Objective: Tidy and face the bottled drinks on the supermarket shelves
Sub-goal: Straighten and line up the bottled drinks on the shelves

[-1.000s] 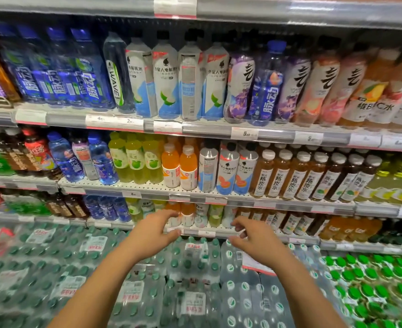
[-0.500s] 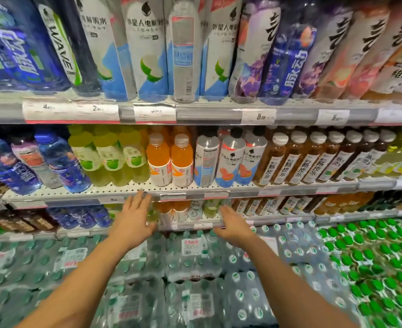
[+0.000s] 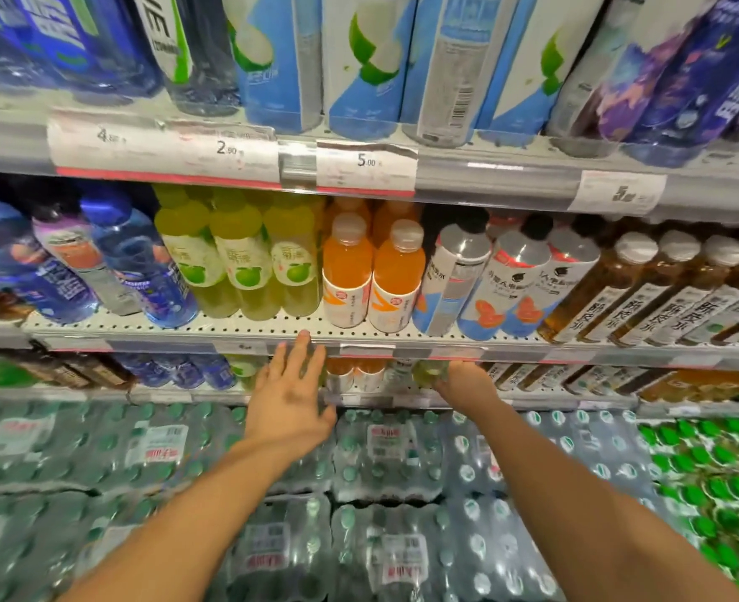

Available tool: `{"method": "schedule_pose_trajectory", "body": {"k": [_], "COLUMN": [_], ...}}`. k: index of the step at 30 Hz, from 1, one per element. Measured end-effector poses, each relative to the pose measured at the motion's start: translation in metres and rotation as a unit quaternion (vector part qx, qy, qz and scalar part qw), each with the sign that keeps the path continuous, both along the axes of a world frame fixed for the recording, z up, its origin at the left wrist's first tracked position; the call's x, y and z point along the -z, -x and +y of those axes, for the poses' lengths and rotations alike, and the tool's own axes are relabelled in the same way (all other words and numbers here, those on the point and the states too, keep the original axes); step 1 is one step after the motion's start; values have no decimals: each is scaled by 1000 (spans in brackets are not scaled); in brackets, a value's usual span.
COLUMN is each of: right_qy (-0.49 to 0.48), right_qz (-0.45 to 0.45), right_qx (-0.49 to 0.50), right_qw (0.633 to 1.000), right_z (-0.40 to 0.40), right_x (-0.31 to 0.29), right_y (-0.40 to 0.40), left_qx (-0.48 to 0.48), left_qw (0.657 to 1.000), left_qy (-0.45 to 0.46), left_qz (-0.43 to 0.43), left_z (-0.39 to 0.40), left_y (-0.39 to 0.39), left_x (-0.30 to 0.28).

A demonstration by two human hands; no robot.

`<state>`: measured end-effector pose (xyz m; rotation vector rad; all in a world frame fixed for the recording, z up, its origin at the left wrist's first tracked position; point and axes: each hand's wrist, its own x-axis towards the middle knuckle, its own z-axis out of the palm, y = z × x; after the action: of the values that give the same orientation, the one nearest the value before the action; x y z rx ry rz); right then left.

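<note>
Reaching under the perforated shelf (image 3: 246, 330), the right hand (image 3: 467, 380) has its grip closed round a pale yellow-green bottle (image 3: 430, 370) on the low shelf (image 3: 532, 399) just below that perforated shelf; the fingers curl over the bottle's top and mostly hide it, so which way its label faces cannot be told. The left hand (image 3: 291, 393) holds nothing: its fingers are spread apart and straight, the longest fingertip touching or just short of the perforated shelf's front edge, the palm in front of the low shelf's orange bottles (image 3: 352, 375).

The step in hand looks like facing the low shelf's front row, with the right hand about to turn or draw its bottle forward. The next move probably calls for a short pull to the shelf lip and a twist to bring the label front, with the left hand steadying the neighbours so none tip.

On the perforated shelf stand, from its left end, blue bottles (image 3: 141, 271) leaning outward, green-apple bottles (image 3: 246, 262) of yellow-green drink, two orange drinks with white caps (image 3: 372, 275), grey-shouldered bottles (image 3: 506, 280) and a run of brown tea bottles (image 3: 645, 293). All look full and capped. Above it a higher shelf carries tall blue-and-white bottles (image 3: 359, 63), one turned barcode-out. Below the low shelf lie shrink-wrapped water packs (image 3: 385, 454)
</note>
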<state>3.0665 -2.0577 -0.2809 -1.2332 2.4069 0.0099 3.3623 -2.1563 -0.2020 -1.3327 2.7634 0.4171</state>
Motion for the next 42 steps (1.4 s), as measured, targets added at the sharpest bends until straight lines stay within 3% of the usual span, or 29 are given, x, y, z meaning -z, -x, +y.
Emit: {"method": "schedule_pose_trajectory", "body": {"k": [3, 6, 11, 20, 22, 25, 28, 35, 39, 42], "right_qy": [51, 142, 192, 254, 283, 323, 329, 340, 344, 351], "right_qz": [-12, -29, -21, -59, -73, -93, -99, -229, -282, -329], "right_qx": [-9, 43, 150, 161, 147, 147, 141, 161, 179, 186], "right_qw": [999, 989, 970, 952, 945, 930, 929, 898, 878, 857], "right_z": [-10, -15, -5, 11, 24, 41, 56, 91, 104, 111], "right_x": [12, 23, 45, 31, 22, 13, 8, 0, -14, -26], "right_y": [7, 7, -4, -15, -20, -26, -23, -38, -53, -61], "left_qx": [-3, -9, -11, 2, 18, 27, -41, -176, -226, -262], "left_qw": [1000, 1000, 1000, 1000, 999, 991, 980, 959, 942, 941], "left_qy": [3, 5, 8, -23, -40, -29, -36, -177, -172, -142], "left_qz": [0, -7, -18, 3, 24, 127, 193, 134, 178, 162], "left_z": [-1, 0, 2, -8, -11, -11, -11, -40, -65, -82], "left_y": [1, 3, 3, -2, -6, -23, -41, -43, -18, -4], "left_x": [-2, -2, -1, 2, 2, 6, 23, 75, 90, 99]}}
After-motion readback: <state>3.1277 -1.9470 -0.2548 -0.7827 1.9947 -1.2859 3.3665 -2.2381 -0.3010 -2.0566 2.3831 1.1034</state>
